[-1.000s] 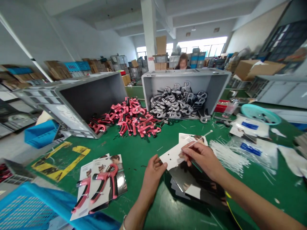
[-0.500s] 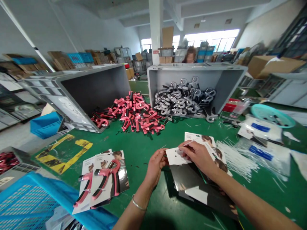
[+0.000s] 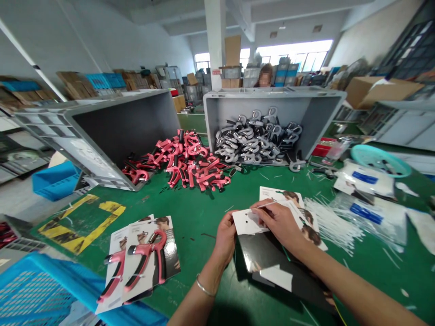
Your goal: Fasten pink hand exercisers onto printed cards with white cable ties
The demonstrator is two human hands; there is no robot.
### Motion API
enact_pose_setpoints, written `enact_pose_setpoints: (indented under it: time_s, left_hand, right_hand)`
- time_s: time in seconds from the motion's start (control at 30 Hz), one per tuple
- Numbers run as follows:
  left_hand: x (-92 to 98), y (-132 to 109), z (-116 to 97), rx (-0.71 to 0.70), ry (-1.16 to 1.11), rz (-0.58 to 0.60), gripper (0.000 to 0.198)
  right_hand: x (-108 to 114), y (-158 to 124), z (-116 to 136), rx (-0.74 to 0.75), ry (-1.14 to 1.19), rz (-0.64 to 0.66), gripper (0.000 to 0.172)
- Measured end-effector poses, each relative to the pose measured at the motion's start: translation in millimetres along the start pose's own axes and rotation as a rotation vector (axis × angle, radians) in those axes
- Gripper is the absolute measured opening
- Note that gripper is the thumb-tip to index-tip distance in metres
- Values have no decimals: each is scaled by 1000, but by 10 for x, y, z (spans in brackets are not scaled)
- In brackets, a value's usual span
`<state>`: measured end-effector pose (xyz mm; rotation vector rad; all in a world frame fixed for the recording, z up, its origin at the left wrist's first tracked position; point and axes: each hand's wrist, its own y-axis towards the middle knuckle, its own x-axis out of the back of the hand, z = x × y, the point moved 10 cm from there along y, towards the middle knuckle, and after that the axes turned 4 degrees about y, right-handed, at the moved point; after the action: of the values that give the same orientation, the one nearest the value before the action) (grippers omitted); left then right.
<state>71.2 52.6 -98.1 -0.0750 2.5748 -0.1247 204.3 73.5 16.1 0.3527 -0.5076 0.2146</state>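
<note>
The left hand [image 3: 226, 235] pinches a white card [image 3: 246, 222] at its edge, and the nearly closed right hand [image 3: 278, 224] holds one thin cable tie [image 3: 267, 204] against it, above stacked cards [image 3: 272, 267] near the green worktop's [image 3: 200, 253] front edge. Left, across bare green, lie two carded pink grippers [image 3: 142, 258]. Farther back, two tipped gray crates [image 3: 118, 122] [image 3: 272, 102] flank a pink pile [image 3: 183, 165] and front a gray pile [image 3: 254, 140]; loose ties [image 3: 329, 224] lie right.

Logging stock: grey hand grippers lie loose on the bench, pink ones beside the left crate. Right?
Not quite: almost all the grey hand grippers sit inside the tipped right crate, as the head view shows. The pink ones do lie beside the left crate.
</note>
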Motion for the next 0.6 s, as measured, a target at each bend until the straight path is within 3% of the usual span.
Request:
enact_pose_setpoints:
  time_s: [0.2, 0.43, 0.6]
  left_hand:
    - [-23, -3, -50, -14, 30, 22, 28]
    - [-14, 34, -49, -24, 63, -9, 31]
    - [-45, -7, -73, -45, 91, 7, 31]
  right_hand:
    - [-91, 1, 103, 133, -118, 64, 17]
    - [27, -50, 139, 109, -104, -17, 21]
    - [-97, -48, 133, 151, -161, 63, 18]
